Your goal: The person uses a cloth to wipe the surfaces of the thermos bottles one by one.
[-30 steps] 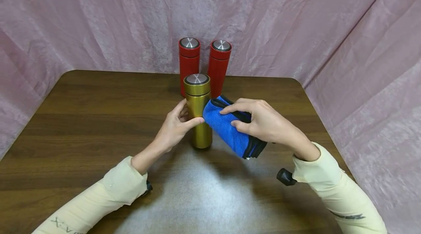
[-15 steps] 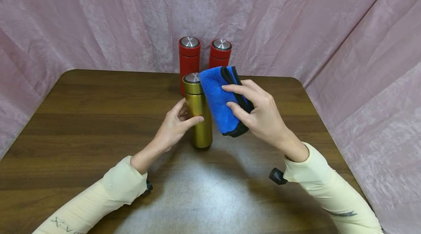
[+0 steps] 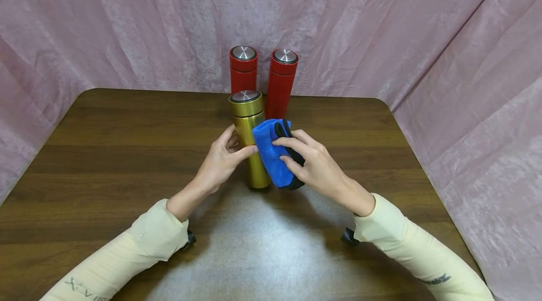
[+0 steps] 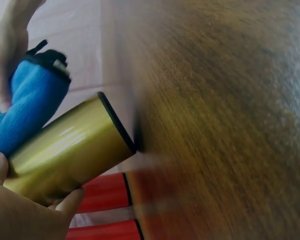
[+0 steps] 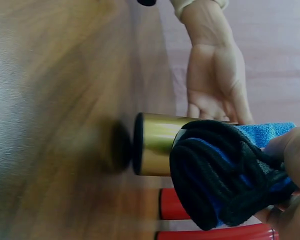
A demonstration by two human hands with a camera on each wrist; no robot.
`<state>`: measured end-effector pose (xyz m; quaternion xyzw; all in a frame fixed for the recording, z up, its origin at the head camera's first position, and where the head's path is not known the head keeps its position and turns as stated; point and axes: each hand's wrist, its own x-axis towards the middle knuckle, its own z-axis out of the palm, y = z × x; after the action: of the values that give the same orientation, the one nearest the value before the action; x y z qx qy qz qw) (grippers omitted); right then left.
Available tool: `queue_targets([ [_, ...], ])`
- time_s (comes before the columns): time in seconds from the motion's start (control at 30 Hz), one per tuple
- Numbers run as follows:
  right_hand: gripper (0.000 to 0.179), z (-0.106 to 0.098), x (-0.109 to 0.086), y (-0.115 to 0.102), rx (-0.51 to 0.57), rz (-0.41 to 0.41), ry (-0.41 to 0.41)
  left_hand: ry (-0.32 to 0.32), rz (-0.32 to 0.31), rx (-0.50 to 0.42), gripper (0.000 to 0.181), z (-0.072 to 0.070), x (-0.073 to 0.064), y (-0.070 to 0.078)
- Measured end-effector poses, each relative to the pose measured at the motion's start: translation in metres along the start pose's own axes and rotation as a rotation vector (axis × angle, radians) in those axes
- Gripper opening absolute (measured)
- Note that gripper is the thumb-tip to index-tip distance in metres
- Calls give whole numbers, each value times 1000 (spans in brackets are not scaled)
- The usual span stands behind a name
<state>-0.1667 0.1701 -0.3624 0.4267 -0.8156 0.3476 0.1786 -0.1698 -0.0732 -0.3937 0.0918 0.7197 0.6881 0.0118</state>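
Note:
A gold thermos (image 3: 256, 169) with a silver-topped lid leans slightly left, its black base just at the table in the head view. My left hand (image 3: 218, 160) grips it around the middle, the thumb across its front. In my right hand (image 3: 319, 162) is a folded blue cloth (image 3: 269, 150) with black edging, lying against the thermos's right side. The left wrist view shows the blue cloth (image 4: 32, 100) along the gold body (image 4: 72, 145). In the right wrist view the cloth's folded black edges (image 5: 210, 172) hide much of the thermos (image 5: 157, 142).
Two red thermoses, one left (image 3: 243, 77) and one right (image 3: 281, 89), stand upright close behind the gold one. Their lower parts are partly covered by it and the cloth. A brown wooden table (image 3: 127, 150) carries everything, with pink curtains (image 3: 360, 23) behind and at the sides.
The cloth first rises along the gold thermos to its lid, then comes back down to the middle of the body. The thermos's top has tipped slightly left; my left hand keeps its grip.

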Motion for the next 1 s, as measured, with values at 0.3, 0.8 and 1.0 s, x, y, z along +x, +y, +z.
queue_targets([
  [0.3,36,6,-26,1,-38,76,-173,13,-15,8,72,0,2,0],
  [0.8,33,-13,-37,-1,-136,134,-528,18,-70,-23,67,0,9,0],
  [1.0,36,-34,-28,-14,-183,3,-489,20,-99,-15,67,3,13,5],
])
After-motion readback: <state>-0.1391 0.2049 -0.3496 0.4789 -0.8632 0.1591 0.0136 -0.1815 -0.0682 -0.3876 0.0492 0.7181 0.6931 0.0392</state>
